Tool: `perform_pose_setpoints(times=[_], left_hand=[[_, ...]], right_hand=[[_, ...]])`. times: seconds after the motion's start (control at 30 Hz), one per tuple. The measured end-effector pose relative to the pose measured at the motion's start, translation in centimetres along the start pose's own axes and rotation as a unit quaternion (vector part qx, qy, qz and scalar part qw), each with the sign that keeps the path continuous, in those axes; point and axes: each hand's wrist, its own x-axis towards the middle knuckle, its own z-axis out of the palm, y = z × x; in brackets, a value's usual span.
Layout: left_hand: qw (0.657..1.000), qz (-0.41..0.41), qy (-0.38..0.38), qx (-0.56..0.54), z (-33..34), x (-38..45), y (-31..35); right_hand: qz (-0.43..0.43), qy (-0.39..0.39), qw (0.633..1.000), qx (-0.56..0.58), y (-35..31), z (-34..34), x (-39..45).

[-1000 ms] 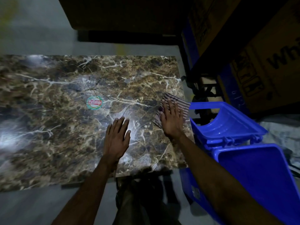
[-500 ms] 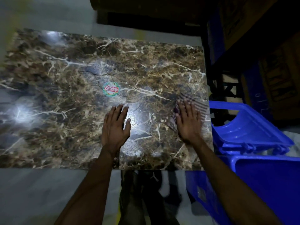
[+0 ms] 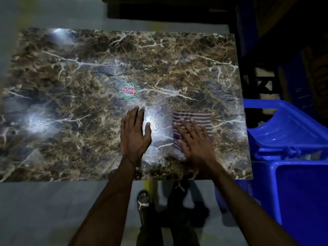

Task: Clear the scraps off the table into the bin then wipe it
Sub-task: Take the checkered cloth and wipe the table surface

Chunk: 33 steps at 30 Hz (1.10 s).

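Marble-patterned table (image 3: 88,112) filled most of my view; its top was a glossy brown and grey with white veins, and it showed bright patches of reflected light. Its long axis ran from left to right across the view, and the near edge was just in front of my feet (image 3: 143,201). I saw no scraps on it. At its right side stood the blue bin (image 3: 301,192), touching or just beside the table edge, with its lid (image 3: 284,128) hinged back and open. The dark cardboard boxes (image 3: 316,71) behind it were blurred.

My left hand (image 3: 133,134) lay flat on the table near the middle of the near half, fingers straight and together, holding nothing. My right hand (image 3: 195,142) pressed flat on the striped cloth (image 3: 193,118), fingers straight and spread, not curled around it. The cloth was dark with pale stripes, lying flat on the table right of the centre. Its stripes ran left to right; I could not tell its long axis, because the hand covered a part.

Compared with half a second before, the cloth and right hand had moved away from the right edge toward the centre, and the left hand stayed at its place. The round red and green sticker (image 3: 128,91) was beyond the left fingertips.
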Motion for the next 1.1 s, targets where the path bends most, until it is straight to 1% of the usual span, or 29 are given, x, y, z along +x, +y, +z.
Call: perform_pose_setpoints(times=[0.07,0.13,0.23,0.33,0.43,0.5,0.57,0.63,0.7,0.73,0.8,0.87,0.97,1.1], left_hand=[[1.000,0.010,0.013,-0.001,0.1,0.0,-0.2],[0.999,0.019,0.023,-0.013,0.5,-0.1,-0.4],[0.999,0.012,0.036,-0.029,0.8,-0.1,-0.9],[0.998,-0.018,0.055,0.004,0.6,0.0,-1.4],[0.998,-0.028,0.058,-0.007,0.3,0.1,-1.5],[0.998,-0.033,0.046,-0.037,0.1,-0.1,-1.7],[0.999,-0.005,0.008,-0.046,-0.8,-0.4,-3.3],[0.997,0.063,-0.036,-0.034,-1.7,-0.3,-5.8],[0.990,0.134,-0.047,-0.026,-2.0,0.2,-8.0],[0.987,0.152,-0.044,-0.029,-2.0,0.4,-8.6],[0.989,0.140,-0.028,-0.031,-1.9,0.2,-8.8],[0.996,0.093,-0.001,0.002,-2.1,-0.3,-8.4],[0.997,0.050,0.039,0.035,-2.7,-0.4,-8.5],[0.998,0.045,0.038,0.032,-2.6,-0.3,-8.3]], right_hand=[[0.054,0.011,0.998,-0.005,1.4,-0.7,0.9],[0.096,0.038,0.995,0.005,1.4,-1.3,3.8],[0.113,0.063,0.991,0.027,-1.0,-1.6,9.0],[0.079,0.058,0.995,0.024,-5.6,-0.5,10.8],[0.017,0.041,0.999,0.007,-9.3,1.1,7.4],[-0.007,0.027,1.000,0.010,-8.8,1.6,4.5],[-0.007,0.016,1.000,0.000,-7.3,1.4,2.2],[0.023,0.017,1.000,-0.004,-5.5,0.7,1.9],[0.070,0.031,0.997,0.009,-4.9,-0.1,3.8],[0.090,0.038,0.995,0.017,-5.0,-0.3,5.2],[0.113,0.050,0.992,0.020,-6.0,-0.2,8.4],[0.108,0.065,0.992,0.012,-7.8,0.2,11.0],[0.070,0.069,0.995,0.012,-11.3,1.1,12.4],[-0.009,0.044,0.999,-0.002,-13.6,2.7,8.9]])
